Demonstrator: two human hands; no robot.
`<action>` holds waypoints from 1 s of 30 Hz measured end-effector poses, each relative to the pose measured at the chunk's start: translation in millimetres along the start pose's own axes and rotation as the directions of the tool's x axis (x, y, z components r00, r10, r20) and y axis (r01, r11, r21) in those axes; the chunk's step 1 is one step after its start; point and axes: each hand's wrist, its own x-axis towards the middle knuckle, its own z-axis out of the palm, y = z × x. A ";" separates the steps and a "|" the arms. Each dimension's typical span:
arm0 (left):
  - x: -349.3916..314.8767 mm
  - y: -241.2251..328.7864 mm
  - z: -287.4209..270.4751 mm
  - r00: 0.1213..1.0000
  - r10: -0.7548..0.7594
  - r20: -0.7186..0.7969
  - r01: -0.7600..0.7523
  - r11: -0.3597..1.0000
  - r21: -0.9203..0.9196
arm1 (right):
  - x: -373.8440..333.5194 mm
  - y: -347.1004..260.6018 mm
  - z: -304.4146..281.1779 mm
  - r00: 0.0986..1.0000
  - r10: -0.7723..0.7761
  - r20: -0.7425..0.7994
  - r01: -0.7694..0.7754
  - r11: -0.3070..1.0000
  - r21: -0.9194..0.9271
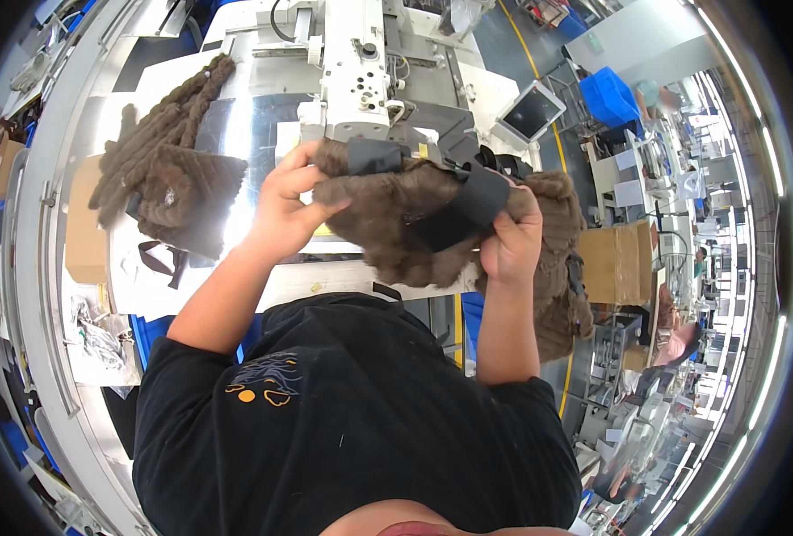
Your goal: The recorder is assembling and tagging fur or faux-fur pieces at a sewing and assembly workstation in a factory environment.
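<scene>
A brown, ribbed plush fur piece (pixel 387 219) with wide black straps (pixel 481 201) is stretched between my two hands, in front of the head of a white sewing machine (pixel 352 76). My left hand (pixel 291 201) pinches its left end, thumb below and fingers above. At the other end, my right hand (pixel 514 237) grips the piece beside a strap, which folds over the fur. Part of the right fingers is hidden behind the material. More brown fur (pixel 553 268) hangs just past my right hand.
On the left of the worktable lies a pile of brown fur pieces (pixel 168 170), with a black strap (pixel 164 263) near the front edge. Right of the machine stands a screen (pixel 530 112). A cardboard box (pixel 615 263) and a blue bin (pixel 609 96) are farther right.
</scene>
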 end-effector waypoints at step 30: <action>-66.3 -188.7 39.2 0.677 -0.729 0.102 0.726 0.638 -0.254 | -25.9 160.6 -73.1 0.686 0.690 -0.231 -0.728 0.654 -0.206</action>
